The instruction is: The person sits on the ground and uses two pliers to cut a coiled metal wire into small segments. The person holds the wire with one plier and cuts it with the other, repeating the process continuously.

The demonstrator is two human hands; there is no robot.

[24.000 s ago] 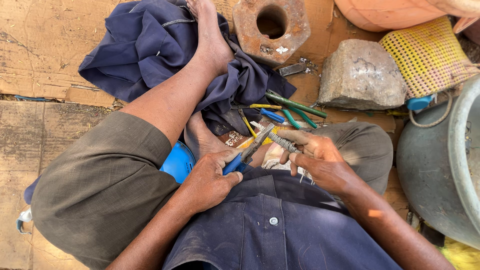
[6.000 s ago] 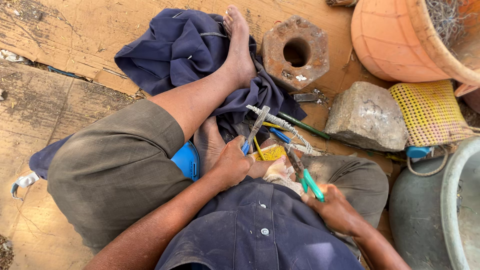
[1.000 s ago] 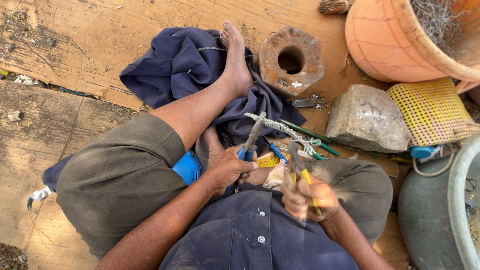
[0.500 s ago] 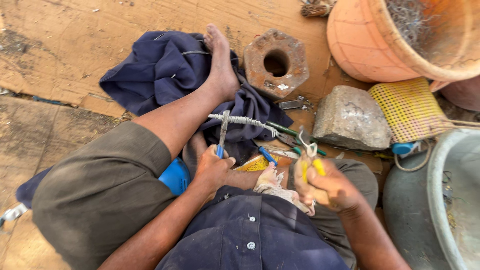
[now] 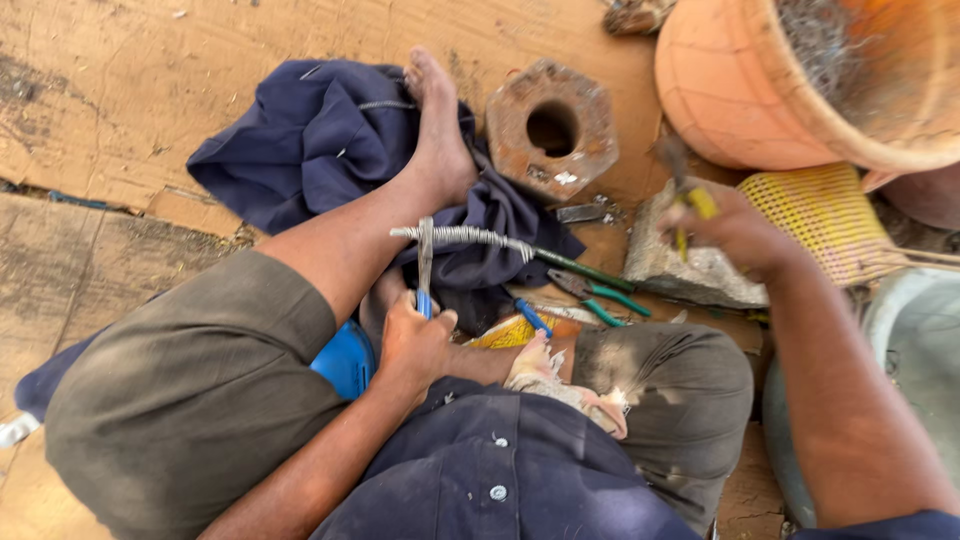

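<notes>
Blue-handled pliers [image 5: 424, 270] remain clenched in the left hand [image 5: 415, 345], gripping the twisted wire [image 5: 465, 236] above the lap. Right hand [image 5: 735, 228], at the wire half a second ago, has swung out over the stone block [image 5: 680, 275], grasping a yellow-handled tool [image 5: 690, 205].

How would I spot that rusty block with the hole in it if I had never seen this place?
Start at the big orange tub at the top right, then look just left of it on the ground. There, beside the person's bare foot on the dark blue cloth, lies the rusty block. Unlike the plain grey stone nearby, it is many-sided with a round central hole.
</notes>
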